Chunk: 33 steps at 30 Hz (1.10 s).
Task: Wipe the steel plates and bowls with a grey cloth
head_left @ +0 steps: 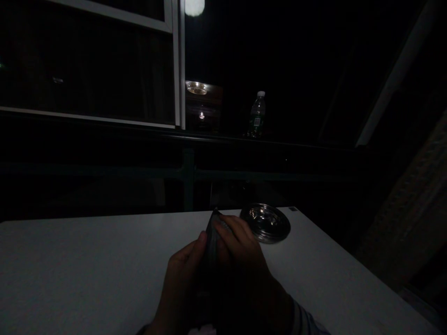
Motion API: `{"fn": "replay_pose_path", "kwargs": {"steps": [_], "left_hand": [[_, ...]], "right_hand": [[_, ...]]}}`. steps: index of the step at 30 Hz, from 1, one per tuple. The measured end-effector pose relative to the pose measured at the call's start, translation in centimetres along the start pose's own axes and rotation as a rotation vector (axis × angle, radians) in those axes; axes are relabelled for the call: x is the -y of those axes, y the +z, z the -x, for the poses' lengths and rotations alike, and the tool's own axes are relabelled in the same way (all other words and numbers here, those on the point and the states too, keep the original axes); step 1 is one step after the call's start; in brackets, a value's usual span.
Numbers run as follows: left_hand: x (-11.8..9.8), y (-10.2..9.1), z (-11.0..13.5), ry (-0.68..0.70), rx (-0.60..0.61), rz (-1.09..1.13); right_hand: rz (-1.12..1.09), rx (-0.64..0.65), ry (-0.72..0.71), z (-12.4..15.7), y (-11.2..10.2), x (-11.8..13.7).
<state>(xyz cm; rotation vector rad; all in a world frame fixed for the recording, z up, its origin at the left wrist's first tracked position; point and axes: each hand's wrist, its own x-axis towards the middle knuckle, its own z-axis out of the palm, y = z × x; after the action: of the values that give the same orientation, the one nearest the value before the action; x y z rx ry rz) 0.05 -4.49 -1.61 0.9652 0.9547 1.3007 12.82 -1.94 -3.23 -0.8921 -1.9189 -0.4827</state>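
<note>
The scene is very dark. Over a white table (87, 260), my left hand (181, 274) and my right hand (240, 246) hold a small dark flat object (212, 235) between them, near the table's middle. My left thumb presses its left side. The fingers of my right hand are curled over its top right edge. What the object is cannot be made out. A striped sleeve shows at my right wrist.
A shiny metal dish (267, 222) sits on the table just right of my hands, near the far edge. Beyond the table runs a dark ledge under a window (104, 65); a plastic water bottle (257, 114) stands on it. A lamp reflection (194, 6) glows above.
</note>
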Motion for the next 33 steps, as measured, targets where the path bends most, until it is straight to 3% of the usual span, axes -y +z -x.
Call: {"fn": "replay_pose_path", "kwargs": {"steps": [3,6,13,17,22,28,33], "left_hand": [[-1.1,0.2,0.1,0.03,-0.044,0.002],[-0.8,0.1,0.1,0.039,-0.031,0.011],[0.8,0.0,0.1,0.011,0.051,0.004],[-0.4,0.4,0.0,-0.005,0.04,0.063],[-1.1,0.0,-0.8,0.024,-0.062,0.226],[-1.1,-0.7,-1.2,-0.003,-0.18,0.172],[-1.0,-0.5,-0.8,0.036,-0.104,0.062]], "right_hand": [[0.027,-0.075,-0.119,0.3,0.7,1.2],[0.025,-0.063,-0.14,0.1,0.6,1.2],[-0.066,0.11,0.156,-0.4,-1.0,-1.3],[-0.073,0.07,0.011,0.0,0.0,-0.8],[0.015,-0.003,-0.194,0.8,1.3,1.8],[0.039,0.041,-0.286,1.7,1.4,3.0],[0.05,-0.032,-0.222,1.2,1.4,2.1]]}}
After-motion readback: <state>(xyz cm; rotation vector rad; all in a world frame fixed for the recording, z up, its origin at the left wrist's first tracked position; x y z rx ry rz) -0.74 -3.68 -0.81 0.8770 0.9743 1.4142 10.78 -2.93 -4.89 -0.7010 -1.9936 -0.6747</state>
